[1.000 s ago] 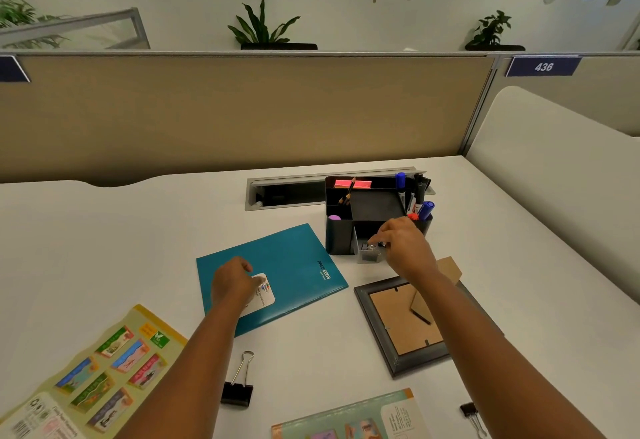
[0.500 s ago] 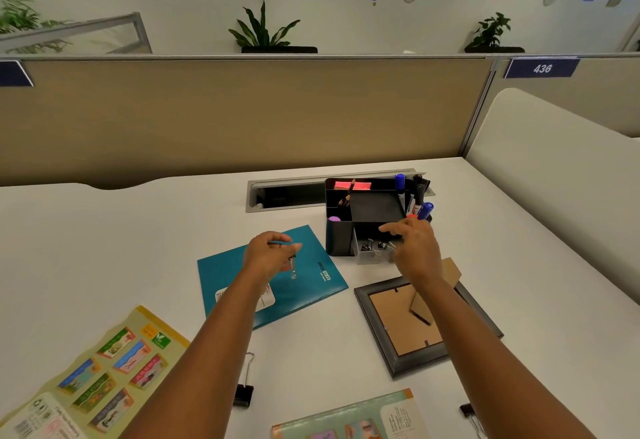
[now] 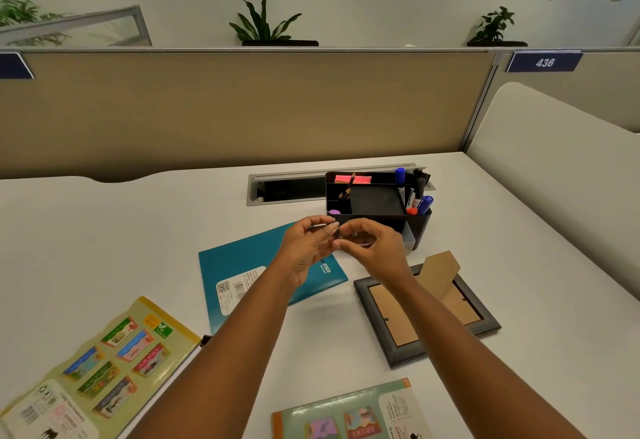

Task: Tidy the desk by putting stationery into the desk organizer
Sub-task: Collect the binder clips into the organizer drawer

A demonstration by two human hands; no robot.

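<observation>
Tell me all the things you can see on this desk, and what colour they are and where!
desk organizer: one, black, back middle of the desk
markers: several, blue and black caps, organizer's right compartment
sticky notes: one pad, pink, organizer's back slot
folder: one, teal, under the hands
picture frame: one, dark, lying face down on the right
booklets: two, yellow-green near left, green near edge
desk: one, white
plants: three, green, behind the partition
small item: one, dark, too small to tell, pinched between both hands
left hand: pinching the item
right hand: pinching the item
</observation>
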